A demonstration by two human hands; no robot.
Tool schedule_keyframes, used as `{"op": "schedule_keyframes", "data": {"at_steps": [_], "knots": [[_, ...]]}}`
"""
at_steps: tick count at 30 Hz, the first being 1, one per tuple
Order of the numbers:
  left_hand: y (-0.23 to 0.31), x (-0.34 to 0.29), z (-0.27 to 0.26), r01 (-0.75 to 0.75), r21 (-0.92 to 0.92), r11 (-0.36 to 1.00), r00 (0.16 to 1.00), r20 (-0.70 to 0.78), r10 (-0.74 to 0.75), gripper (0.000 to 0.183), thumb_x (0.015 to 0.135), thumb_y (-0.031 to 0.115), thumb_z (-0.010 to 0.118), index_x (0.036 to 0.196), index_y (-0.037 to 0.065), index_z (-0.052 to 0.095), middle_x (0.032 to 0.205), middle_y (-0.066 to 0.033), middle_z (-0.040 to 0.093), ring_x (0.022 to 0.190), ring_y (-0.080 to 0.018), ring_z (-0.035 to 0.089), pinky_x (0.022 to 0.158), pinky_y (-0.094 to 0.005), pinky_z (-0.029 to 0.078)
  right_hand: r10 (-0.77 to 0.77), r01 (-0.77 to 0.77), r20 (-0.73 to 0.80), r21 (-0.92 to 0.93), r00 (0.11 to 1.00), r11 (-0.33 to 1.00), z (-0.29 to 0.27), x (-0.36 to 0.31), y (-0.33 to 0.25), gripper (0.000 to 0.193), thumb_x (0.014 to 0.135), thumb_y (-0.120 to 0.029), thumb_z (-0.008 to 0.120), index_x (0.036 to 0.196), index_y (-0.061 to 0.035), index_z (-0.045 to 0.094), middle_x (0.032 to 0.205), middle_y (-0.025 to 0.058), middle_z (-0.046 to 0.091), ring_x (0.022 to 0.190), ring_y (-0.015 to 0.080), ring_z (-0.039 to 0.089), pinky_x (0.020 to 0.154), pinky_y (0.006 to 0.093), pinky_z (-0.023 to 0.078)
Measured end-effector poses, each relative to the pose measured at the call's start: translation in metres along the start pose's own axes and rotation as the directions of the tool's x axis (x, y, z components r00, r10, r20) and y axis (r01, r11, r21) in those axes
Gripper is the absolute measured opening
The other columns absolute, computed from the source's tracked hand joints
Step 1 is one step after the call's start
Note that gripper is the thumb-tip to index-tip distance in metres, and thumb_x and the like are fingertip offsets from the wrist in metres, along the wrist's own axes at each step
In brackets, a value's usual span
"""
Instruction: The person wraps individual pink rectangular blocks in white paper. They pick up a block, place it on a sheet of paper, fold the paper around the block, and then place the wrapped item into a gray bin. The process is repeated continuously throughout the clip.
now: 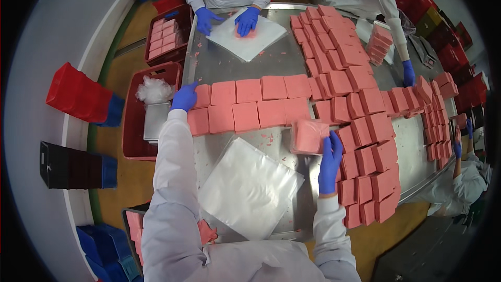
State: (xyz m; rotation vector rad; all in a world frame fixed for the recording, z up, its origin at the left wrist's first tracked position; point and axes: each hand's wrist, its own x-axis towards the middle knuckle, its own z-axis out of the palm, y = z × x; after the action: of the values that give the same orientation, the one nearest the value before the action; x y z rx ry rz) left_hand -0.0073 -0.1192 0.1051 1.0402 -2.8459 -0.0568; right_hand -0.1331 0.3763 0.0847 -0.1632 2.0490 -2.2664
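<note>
Right hand (pixel 330 161) grips one bagged pink square slab (pixel 310 137); left hand (pixel 185 97) rests flat on the pink slab row's end (pixel 201 96). Clear plastic bags (pixel 248 188) wait between them; most slabs remain unbagged.

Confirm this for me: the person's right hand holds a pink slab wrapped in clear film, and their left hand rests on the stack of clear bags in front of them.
Not quite. The left hand is not on the clear bags; it touches a pink slab at the left end of the rows of slabs on the metal table. The right hand does hold the film-wrapped slab. The head view shows this.
</note>
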Motion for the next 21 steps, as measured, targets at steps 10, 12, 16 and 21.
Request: {"op": "schedule_keyframes", "data": {"at_steps": [10,12,16,21], "knots": [[0.054,-0.020,0.065,-0.103,0.035,0.994,0.911,0.405,0.080,0.056,0.084,0.046,0.052,0.123,0.006,0.059,0.116,-0.0239,0.061,0.103,-0.0407,0.061,0.090,-0.0471,0.048,-0.033,0.007,-0.083,-0.299,0.996,0.954,-0.104,-0.061,-0.050,0.026,0.099,-0.012,0.047,0.118,0.0007,0.058,0.112,0.0065,0.056,0.101,0.0144,0.053,0.090,0.0287,0.042],[0.061,-0.059,0.055,0.168,-0.107,0.980,0.974,0.174,-0.148,0.059,0.084,0.048,0.056,0.121,0.002,0.058,0.114,-0.0250,0.061,0.102,-0.0403,0.061,0.088,-0.0464,0.048,0.003,-0.026,-0.098,-0.234,0.995,0.972,-0.094,-0.068,-0.049,0.023,0.098,-0.009,0.046,0.114,0.0009,0.059,0.110,0.0068,0.057,0.100,0.0143,0.054,0.091,0.0279,0.043],[0.053,-0.176,0.108,0.274,-0.168,0.947,0.952,-0.093,-0.292,0.068,0.084,0.045,0.063,0.129,-0.003,0.046,0.111,-0.0246,0.059,0.101,-0.0392,0.059,0.084,-0.0464,0.049,-0.003,0.011,0.067,-0.119,0.998,0.993,-0.078,-0.079,-0.032,0.021,0.095,-0.003,0.049,0.112,0.0010,0.060,0.107,0.0047,0.060,0.098,0.0133,0.054,0.089,0.0269,0.043],[0.114,-0.202,0.097,0.408,-0.165,0.898,0.907,-0.043,-0.420,0.074,0.086,0.042,0.061,0.134,-0.008,0.038,0.116,-0.0277,0.056,0.104,-0.0389,0.058,0.088,-0.0446,0.048,0.109,-0.103,0.217,-0.039,0.970,0.994,-0.055,-0.105,-0.040,0.020,0.093,-0.003,0.053,0.110,0.0015,0.063,0.105,0.0050,0.063,0.095,0.0118,0.057,0.089,0.0258,0.045]]}}
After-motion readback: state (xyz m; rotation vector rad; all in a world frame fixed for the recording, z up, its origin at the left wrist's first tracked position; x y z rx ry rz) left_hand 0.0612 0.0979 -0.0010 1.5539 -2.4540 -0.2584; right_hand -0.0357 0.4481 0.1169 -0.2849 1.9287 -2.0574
